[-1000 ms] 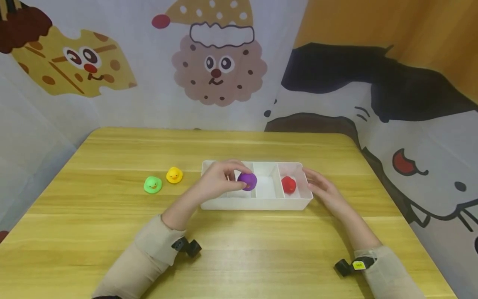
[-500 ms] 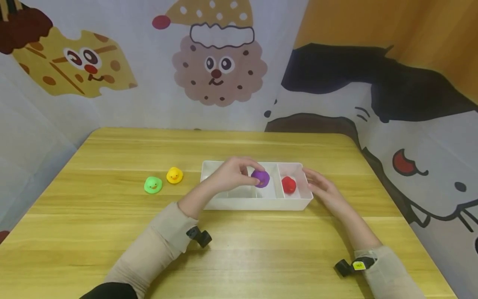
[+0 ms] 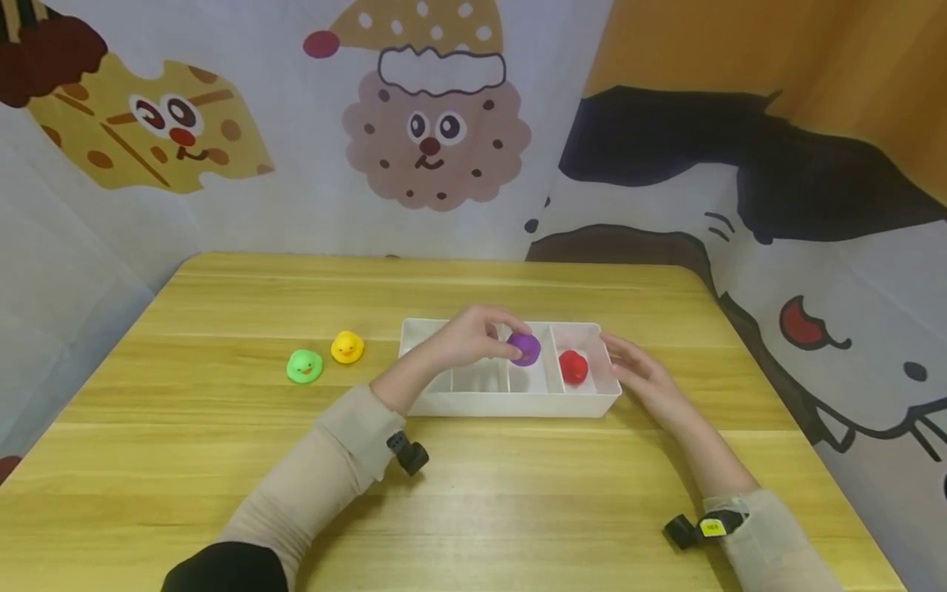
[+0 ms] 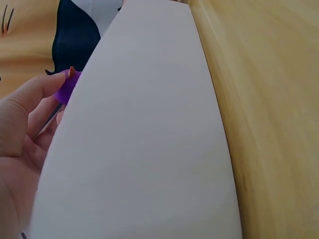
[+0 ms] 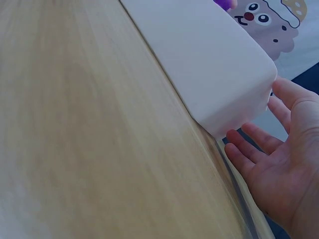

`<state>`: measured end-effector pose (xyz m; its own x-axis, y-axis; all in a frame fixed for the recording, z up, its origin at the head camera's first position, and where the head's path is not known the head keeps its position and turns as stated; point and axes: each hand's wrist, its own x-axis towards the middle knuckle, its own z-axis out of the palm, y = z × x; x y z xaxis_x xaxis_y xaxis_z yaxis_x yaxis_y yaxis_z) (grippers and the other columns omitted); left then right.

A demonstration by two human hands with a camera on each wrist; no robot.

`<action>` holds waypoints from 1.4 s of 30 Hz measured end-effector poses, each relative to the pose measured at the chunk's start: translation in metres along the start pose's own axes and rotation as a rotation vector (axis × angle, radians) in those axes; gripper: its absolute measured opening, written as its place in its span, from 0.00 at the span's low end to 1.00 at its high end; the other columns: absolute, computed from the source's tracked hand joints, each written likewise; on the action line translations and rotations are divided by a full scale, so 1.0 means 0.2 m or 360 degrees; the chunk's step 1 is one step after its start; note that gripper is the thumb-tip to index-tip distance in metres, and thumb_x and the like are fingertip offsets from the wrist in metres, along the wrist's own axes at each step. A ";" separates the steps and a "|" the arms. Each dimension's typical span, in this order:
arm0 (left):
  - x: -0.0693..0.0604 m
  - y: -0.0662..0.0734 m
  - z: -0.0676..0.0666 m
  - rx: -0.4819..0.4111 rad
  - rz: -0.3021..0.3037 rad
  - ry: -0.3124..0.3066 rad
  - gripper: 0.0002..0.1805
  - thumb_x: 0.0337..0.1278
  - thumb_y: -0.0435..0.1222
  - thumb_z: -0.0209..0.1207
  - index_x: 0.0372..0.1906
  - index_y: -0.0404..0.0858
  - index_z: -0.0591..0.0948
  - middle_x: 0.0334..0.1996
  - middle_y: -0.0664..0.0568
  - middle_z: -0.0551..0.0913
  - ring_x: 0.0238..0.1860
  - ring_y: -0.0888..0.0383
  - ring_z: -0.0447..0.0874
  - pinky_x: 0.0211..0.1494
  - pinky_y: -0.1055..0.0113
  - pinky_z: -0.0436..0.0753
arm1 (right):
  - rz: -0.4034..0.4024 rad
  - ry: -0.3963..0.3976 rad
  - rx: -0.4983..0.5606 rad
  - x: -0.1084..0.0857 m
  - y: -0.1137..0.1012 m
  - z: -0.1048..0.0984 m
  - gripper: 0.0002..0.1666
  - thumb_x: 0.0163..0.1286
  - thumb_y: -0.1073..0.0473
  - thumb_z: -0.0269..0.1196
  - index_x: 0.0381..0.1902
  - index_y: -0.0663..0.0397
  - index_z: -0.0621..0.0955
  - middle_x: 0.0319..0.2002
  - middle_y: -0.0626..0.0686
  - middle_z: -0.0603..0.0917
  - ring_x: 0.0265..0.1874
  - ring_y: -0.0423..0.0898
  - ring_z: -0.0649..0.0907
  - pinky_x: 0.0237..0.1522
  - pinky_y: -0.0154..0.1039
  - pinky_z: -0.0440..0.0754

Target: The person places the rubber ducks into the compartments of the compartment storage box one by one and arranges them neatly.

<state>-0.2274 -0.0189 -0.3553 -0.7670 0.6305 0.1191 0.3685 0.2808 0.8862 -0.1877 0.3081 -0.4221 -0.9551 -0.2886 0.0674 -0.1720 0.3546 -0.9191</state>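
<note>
My left hand (image 3: 472,339) pinches a purple rubber duck (image 3: 525,349) between thumb and fingers, above the white divided box (image 3: 510,405). The duck is over the compartment just left of the rightmost one. Its orange beak shows in the left wrist view, where the box wall hides part of the purple body. A red rubber duck (image 3: 573,367) sits in the rightmost compartment. At the box's right end, my right hand (image 3: 645,380) rests its fingertips on the wall, fingers loosely extended, as the right wrist view also shows.
On the wooden table (image 3: 473,510), left of the box, stand a yellow rubber duck (image 3: 347,348) and a green rubber duck (image 3: 304,366). A cloth with cartoon prints (image 3: 296,222) hangs behind the table's far edge.
My left hand has carried the purple duck to the right, across a divider and over the compartment beside the red duck's. The right hand and the box have stayed in place.
</note>
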 end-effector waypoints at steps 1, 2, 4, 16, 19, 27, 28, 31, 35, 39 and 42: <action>0.01 0.00 0.00 0.0007 -0.0010 -0.0002 0.15 0.52 0.31 0.68 0.47 0.40 0.85 0.47 0.55 0.82 0.32 0.54 0.78 0.31 0.67 0.76 | -0.0002 0.0000 0.0006 0.00 0.00 0.00 0.31 0.74 0.57 0.54 0.72 0.56 0.62 0.68 0.63 0.64 0.64 0.61 0.66 0.55 0.29 0.68; 0.02 -0.01 0.00 0.0015 -0.0017 -0.0005 0.15 0.52 0.31 0.68 0.47 0.41 0.85 0.47 0.56 0.83 0.36 0.53 0.79 0.32 0.66 0.77 | -0.0004 0.0000 0.0013 0.00 0.00 0.00 0.31 0.74 0.57 0.54 0.72 0.56 0.62 0.68 0.63 0.64 0.64 0.61 0.66 0.55 0.28 0.68; 0.03 -0.02 0.00 0.0032 -0.0041 -0.0010 0.15 0.52 0.32 0.68 0.47 0.42 0.85 0.47 0.57 0.82 0.39 0.52 0.78 0.34 0.65 0.77 | -0.0004 -0.0001 0.0023 0.00 0.00 0.00 0.31 0.74 0.57 0.54 0.72 0.56 0.62 0.68 0.63 0.64 0.64 0.60 0.66 0.55 0.28 0.68; 0.07 -0.05 0.02 0.0054 -0.0121 -0.0085 0.17 0.49 0.30 0.69 0.48 0.39 0.85 0.49 0.52 0.81 0.46 0.57 0.78 0.44 0.66 0.79 | -0.0010 0.0008 -0.0008 -0.01 -0.01 0.01 0.31 0.74 0.57 0.54 0.71 0.57 0.62 0.67 0.64 0.65 0.64 0.61 0.67 0.54 0.27 0.68; 0.09 -0.05 0.02 0.0105 -0.0121 -0.0094 0.18 0.49 0.30 0.69 0.48 0.39 0.84 0.49 0.51 0.82 0.48 0.57 0.77 0.49 0.64 0.78 | -0.0016 0.0017 -0.0014 -0.01 -0.01 0.01 0.30 0.74 0.58 0.54 0.71 0.58 0.63 0.67 0.64 0.65 0.63 0.60 0.67 0.54 0.28 0.69; 0.11 -0.08 0.04 0.0170 -0.0154 -0.0152 0.17 0.48 0.31 0.70 0.47 0.40 0.85 0.45 0.54 0.84 0.47 0.57 0.77 0.48 0.62 0.77 | -0.0022 0.0011 -0.0030 0.00 -0.02 0.01 0.30 0.74 0.58 0.54 0.71 0.57 0.62 0.67 0.64 0.65 0.63 0.60 0.67 0.54 0.27 0.68; 0.11 -0.08 0.04 0.0181 -0.0162 -0.0156 0.17 0.47 0.31 0.70 0.46 0.41 0.85 0.44 0.55 0.84 0.47 0.57 0.77 0.48 0.62 0.77 | -0.0016 0.0016 -0.0017 -0.01 -0.02 0.01 0.30 0.74 0.57 0.54 0.71 0.57 0.63 0.67 0.63 0.65 0.63 0.60 0.67 0.54 0.27 0.68; 0.12 -0.08 0.05 0.0238 -0.0177 -0.0163 0.16 0.47 0.31 0.70 0.45 0.42 0.86 0.43 0.57 0.84 0.48 0.58 0.77 0.53 0.61 0.74 | -0.0017 0.0008 0.0005 -0.01 -0.02 0.01 0.31 0.74 0.57 0.54 0.71 0.57 0.62 0.67 0.64 0.65 0.64 0.61 0.66 0.54 0.27 0.68; 0.12 -0.08 0.07 0.0298 -0.0198 -0.0171 0.15 0.47 0.31 0.70 0.44 0.43 0.86 0.43 0.58 0.84 0.49 0.59 0.77 0.57 0.59 0.72 | -0.0013 0.0003 0.0006 -0.01 -0.02 0.01 0.31 0.74 0.57 0.54 0.71 0.58 0.62 0.68 0.64 0.64 0.64 0.61 0.66 0.54 0.27 0.68; 0.13 -0.08 0.08 0.0312 -0.0219 -0.0176 0.16 0.47 0.32 0.70 0.45 0.44 0.86 0.44 0.58 0.84 0.51 0.58 0.76 0.58 0.58 0.71 | -0.0005 0.0003 -0.0004 -0.01 -0.02 0.01 0.31 0.75 0.57 0.54 0.72 0.57 0.62 0.68 0.64 0.64 0.64 0.61 0.66 0.54 0.27 0.68; 0.13 -0.08 0.09 0.0320 -0.0232 -0.0185 0.16 0.48 0.32 0.70 0.46 0.43 0.86 0.45 0.58 0.84 0.52 0.59 0.76 0.59 0.59 0.71 | -0.0009 0.0003 -0.0004 -0.01 -0.01 0.00 0.31 0.75 0.57 0.54 0.72 0.57 0.62 0.67 0.64 0.65 0.63 0.60 0.67 0.54 0.28 0.68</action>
<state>-0.2442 0.0054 -0.3745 -0.7585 0.6483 -0.0657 0.3642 0.5053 0.7823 -0.1860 0.3068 -0.4202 -0.9545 -0.2890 0.0736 -0.1783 0.3553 -0.9176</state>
